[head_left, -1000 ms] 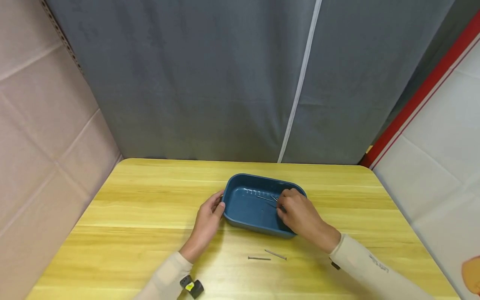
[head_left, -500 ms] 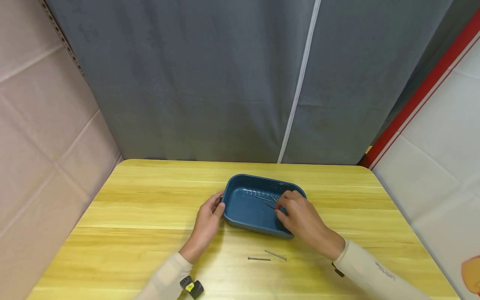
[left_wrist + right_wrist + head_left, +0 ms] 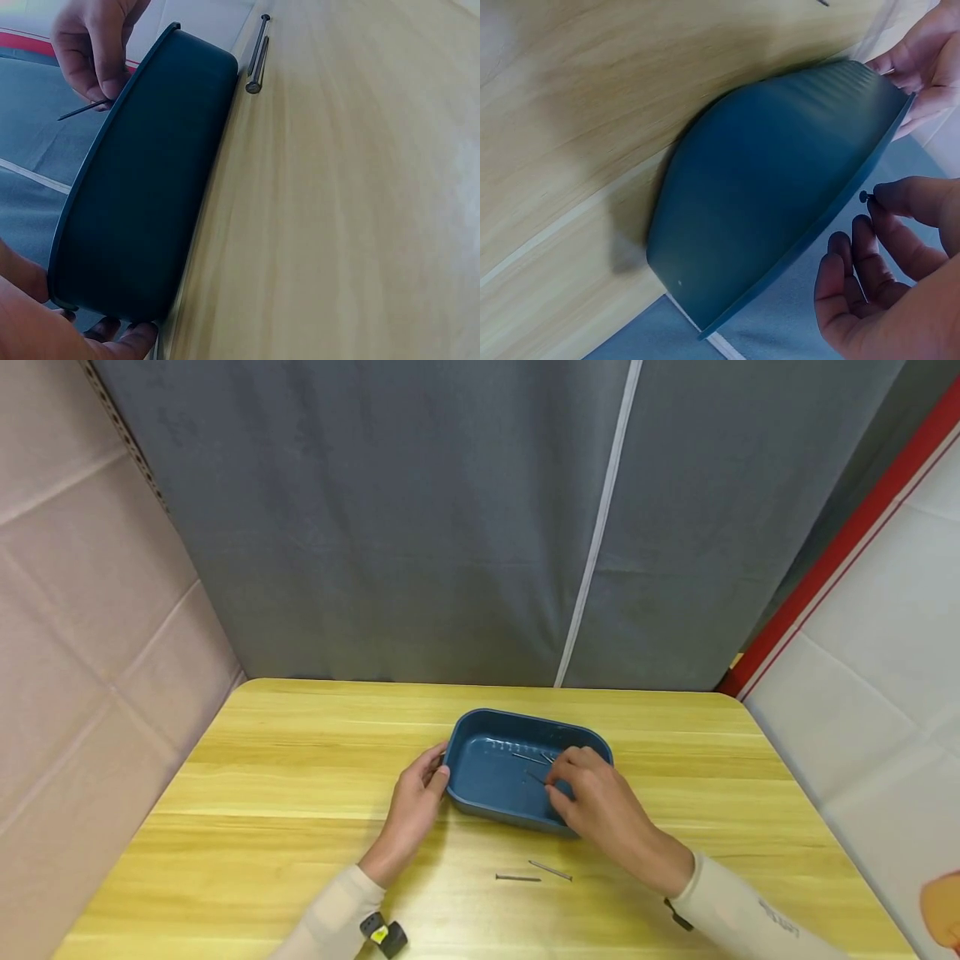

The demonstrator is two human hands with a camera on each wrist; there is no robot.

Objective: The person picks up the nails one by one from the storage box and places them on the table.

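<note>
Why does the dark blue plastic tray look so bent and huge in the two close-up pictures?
Both wrist views sit almost against the dark blue plastic tray, so their wide lenses bulge it; the yellow wooden table looks soft. The head view, farther off, shows the tray's true rounded rectangle, evenly lit.

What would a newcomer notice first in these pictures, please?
A blue tray sits mid-table on the yellow wooden table. The left hand holds its left end, while the right hand pinches a nail over it. Two more nails lie on the table in front.
</note>
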